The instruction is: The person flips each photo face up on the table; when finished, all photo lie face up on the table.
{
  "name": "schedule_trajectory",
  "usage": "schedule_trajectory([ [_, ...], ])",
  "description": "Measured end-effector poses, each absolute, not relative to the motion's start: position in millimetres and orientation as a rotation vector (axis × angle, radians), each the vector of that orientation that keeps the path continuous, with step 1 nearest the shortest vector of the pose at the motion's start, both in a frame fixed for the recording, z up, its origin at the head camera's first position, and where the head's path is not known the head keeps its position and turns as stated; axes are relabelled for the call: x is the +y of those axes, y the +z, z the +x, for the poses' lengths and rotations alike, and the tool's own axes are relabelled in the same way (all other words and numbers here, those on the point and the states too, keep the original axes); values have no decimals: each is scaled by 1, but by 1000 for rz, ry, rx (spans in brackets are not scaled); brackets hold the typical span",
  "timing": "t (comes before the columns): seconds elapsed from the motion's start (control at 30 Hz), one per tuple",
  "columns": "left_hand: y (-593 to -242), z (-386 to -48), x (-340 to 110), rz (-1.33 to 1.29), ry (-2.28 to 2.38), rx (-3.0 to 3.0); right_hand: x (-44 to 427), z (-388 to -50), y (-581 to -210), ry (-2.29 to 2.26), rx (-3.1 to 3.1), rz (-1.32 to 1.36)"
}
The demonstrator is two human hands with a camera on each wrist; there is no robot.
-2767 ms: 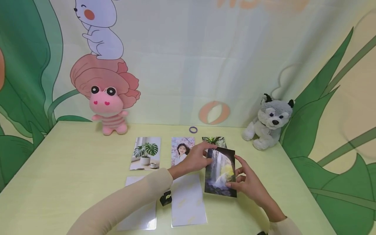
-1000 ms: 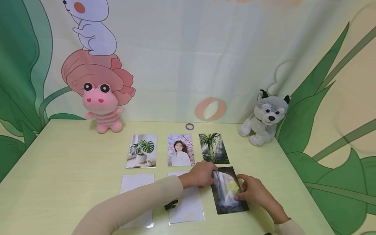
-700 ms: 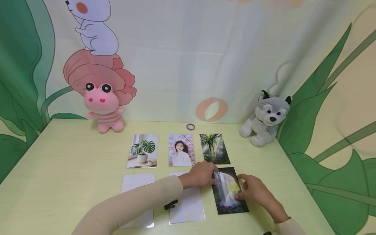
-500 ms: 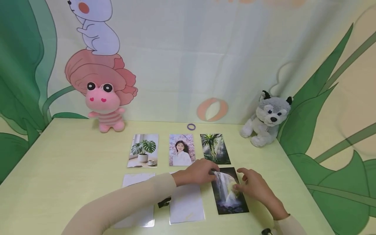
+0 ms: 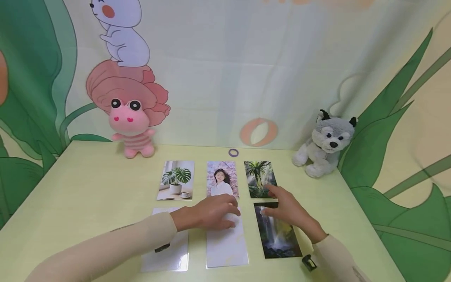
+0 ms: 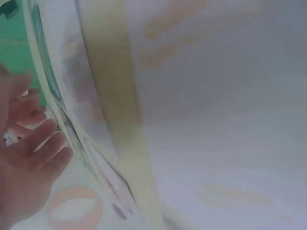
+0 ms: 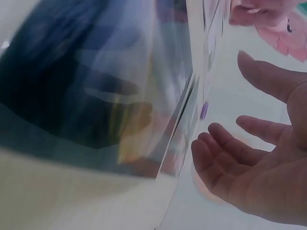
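A waterfall photo card lies flat on the yellow table at the front right. Over its upper part hovers my right hand, fingers relaxed and holding nothing; the right wrist view shows that hand apart from the glossy card. My left hand is above the middle white card, its fingers loosely bent around no object. Behind are a potted-plant photo, a portrait photo and a jungle-plant photo. Another white card is partly hidden by the left sleeve.
A pink striped plush toy sits at the back left, a grey husky plush at the back right. Between them lies a purple ring. A printed curtain hangs behind the table.
The waterfall card went from being held in both hands to lying flat below the jungle-plant photo. Both hands have let go; the left moved left, the right moved slightly up and left.
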State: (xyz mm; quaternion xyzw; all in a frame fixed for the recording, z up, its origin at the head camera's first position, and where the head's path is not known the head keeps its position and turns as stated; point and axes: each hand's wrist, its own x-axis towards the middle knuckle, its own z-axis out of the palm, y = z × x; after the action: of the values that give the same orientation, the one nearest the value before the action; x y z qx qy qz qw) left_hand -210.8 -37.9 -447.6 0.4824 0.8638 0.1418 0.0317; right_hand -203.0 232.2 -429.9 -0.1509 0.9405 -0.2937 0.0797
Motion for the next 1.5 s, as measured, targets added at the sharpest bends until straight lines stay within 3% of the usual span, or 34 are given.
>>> schedule_trajectory([
  [0.37,-450,-184,-76,1545,174,2470,196,-210,-435,-779,2715,-634],
  [0.9,-461,-162,-84,1567,10,2488,162,-211,-448,-535,2720,-754],
  [1.23,-459,-162,-83,1555,-3,2489,156,-217,-451,-559,2715,-726],
  [1.5,-459,-161,-82,1535,-5,2519,152,-221,-450,-831,2687,-594],
])
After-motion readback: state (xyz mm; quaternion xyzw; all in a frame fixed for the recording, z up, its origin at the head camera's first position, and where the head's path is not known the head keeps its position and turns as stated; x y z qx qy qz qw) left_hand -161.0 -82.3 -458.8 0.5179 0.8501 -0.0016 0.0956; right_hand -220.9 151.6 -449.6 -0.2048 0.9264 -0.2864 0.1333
